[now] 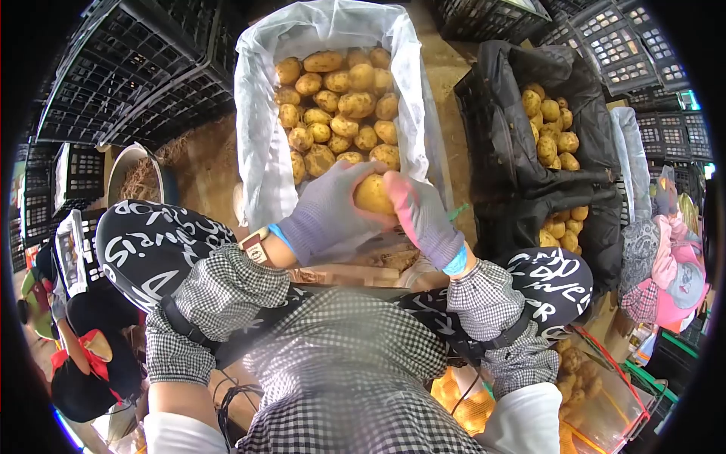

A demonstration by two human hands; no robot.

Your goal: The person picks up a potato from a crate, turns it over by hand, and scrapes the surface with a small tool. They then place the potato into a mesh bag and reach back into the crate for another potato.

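Observation:
One yellow potato [373, 194] is held between my two gloved hands, above the near end of a crate lined with clear plastic [257, 113]. My left hand [333, 204] wears a grey glove and wraps round the potato's left side and underside. On the other side my right hand [425, 219], in a grey glove with pinkish fingertips, presses its fingers against the potato. Many potatoes [340, 102] with brown patches lie inside the lined crate, just beyond my hands.
Black-lined crates [495, 144] with potatoes stand at the right. Empty black crates [128, 76] are stacked at the upper left, above a round tub [140, 178]. A co-worker [94, 356] is at the lower left, another [665, 257] at the far right. Bagged potatoes [578, 378] lie lower right.

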